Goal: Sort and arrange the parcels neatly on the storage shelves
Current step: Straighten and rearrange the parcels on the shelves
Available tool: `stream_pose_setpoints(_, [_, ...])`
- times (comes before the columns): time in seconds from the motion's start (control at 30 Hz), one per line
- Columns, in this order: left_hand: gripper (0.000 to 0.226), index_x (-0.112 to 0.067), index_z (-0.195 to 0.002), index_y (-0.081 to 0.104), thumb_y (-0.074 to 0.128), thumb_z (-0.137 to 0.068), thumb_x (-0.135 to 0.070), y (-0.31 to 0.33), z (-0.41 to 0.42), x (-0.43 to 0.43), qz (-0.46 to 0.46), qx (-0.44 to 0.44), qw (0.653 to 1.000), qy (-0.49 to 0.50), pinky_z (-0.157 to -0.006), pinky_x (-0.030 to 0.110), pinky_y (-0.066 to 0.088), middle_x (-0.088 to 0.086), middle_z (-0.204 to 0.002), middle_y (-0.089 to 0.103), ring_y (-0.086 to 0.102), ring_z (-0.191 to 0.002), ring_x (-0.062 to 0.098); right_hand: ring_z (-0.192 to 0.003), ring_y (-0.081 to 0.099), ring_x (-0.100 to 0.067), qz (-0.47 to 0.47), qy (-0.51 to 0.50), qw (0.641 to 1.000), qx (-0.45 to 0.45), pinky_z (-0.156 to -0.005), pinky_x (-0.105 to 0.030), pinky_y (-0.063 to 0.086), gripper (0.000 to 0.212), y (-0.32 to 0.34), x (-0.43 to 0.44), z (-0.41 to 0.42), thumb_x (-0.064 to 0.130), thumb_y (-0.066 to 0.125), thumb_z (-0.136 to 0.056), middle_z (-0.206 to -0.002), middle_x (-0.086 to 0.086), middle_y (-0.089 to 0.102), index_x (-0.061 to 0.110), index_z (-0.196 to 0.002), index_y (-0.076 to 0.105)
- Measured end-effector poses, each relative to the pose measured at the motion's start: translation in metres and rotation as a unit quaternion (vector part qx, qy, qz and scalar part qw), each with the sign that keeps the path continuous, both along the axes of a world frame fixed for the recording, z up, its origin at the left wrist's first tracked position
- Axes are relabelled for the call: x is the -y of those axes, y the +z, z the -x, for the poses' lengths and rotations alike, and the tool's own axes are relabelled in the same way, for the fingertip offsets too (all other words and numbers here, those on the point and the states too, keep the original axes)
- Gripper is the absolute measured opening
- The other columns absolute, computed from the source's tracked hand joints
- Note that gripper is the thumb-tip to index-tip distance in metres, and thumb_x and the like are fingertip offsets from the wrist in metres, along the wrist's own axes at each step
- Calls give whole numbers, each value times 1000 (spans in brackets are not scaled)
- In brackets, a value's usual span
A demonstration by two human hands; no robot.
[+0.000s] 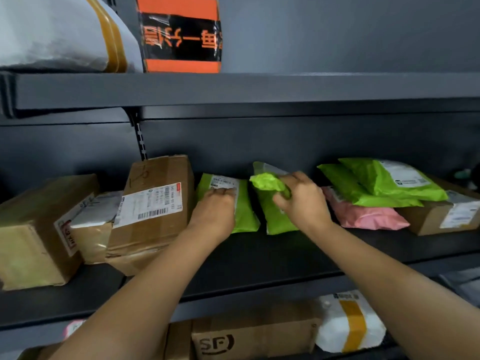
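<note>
Sorting at mid-course on the middle shelf [285,255]. The person's left grip [215,214] lies on the labelled face of one green mailer [246,211] with fingers bent over its upper part; whether they pinch the bag or only steady it cannot be told. The right grip [304,203] is closed around the crumpled top of a second green mailer [275,222], which leans just beside the first. Grouping by kind appears partly done: three cardboard boxes [155,203] crowd together at the left, the nearest touching the first mailer. At the right, two more green mailers [389,183] lie loosely stacked over a pink mailer [368,216] and a flat carton [441,216]. By this evidence, the two held bags are not yet set square, the right-hand pile remains to be tidied, and the boxes sit at uneven angles. Parcels also occupy the shelves above and below; their order cannot be judged.
</note>
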State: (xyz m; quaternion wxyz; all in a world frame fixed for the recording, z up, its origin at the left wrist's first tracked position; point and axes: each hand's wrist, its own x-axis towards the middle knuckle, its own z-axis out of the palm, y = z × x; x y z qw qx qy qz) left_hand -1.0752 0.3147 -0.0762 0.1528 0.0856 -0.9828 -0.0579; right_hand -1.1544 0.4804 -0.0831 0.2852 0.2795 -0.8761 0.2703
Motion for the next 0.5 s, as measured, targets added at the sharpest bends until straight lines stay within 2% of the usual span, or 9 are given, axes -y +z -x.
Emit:
stream_pose_setpoints(0.07, [50, -8, -142, 35, 48, -96, -23, -3, 3, -3, 2, 11, 1000, -12, -105, 34, 32, 13, -143, 42, 36, -131, 29, -83, 61, -35, 81, -4, 996, -22, -75, -37, 50, 28, 15, -21, 10, 13, 69, -75, -99, -15, 58, 5, -102, 69])
stream_pose_setpoints(0.23, [54, -12, -142, 36, 51, -95, -33, -11, 10, -10, 23, 21, 999, -14, -108, 36, 32, 10, -144, 42, 35, -132, 27, -80, 52, -26, 117, -25, 991, -67, -76, -28, 44, 32, 23, -63, 27, 4, 70, -74, -98, -15, 45, -2, -106, 65])
stream_pose_setpoints(0.33, [55, -14, -143, 35, 51, -95, -35, -16, 15, -19, 9, 34, 999, -25, -107, 37, 33, 9, -144, 42, 36, -132, 27, -86, 52, -30, 61, 1, 996, -69, -81, -29, 45, 40, 5, -71, 36, 1, 73, -72, -99, -15, 43, -1, -111, 64])
stream_pose_setpoints(0.4, [57, -16, -144, 34, 51, -94, -39, -21, 20, -28, -13, 44, 998, -39, -107, 36, 33, 8, -145, 42, 36, -131, 26, -92, 52, -31, -15, 25, 999, -24, -86, -38, 50, 46, -14, -71, 43, 3, 75, -70, -102, -14, 42, 3, -115, 64])
stream_pose_setpoints(0.5, [60, -19, -144, 34, 52, -93, -44, -33, 25, -42, -39, 56, 996, -50, -106, 35, 35, 7, -144, 44, 38, -130, 26, -116, 42, -28, -150, 8, 987, 60, -97, -49, 42, 54, -38, -71, 40, 14, 68, -76, -121, -9, 37, 17, -128, 56])
